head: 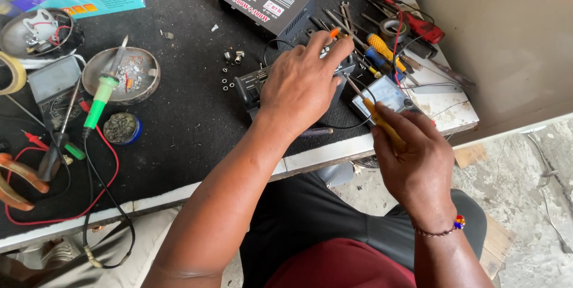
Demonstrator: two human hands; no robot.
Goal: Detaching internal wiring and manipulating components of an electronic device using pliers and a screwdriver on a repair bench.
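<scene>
At frame centre, the left hand point(301, 82) presses flat on a small, rigid, likely light black electronic unit point(253, 85), while the right hand point(412, 159) pinches a yellow-handled screwdriver point(382, 122).

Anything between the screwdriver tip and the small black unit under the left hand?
Nothing visible. The right hand holds the yellow screwdriver, its shaft reaching the small black unit beside the left hand, which rests on top.
</scene>
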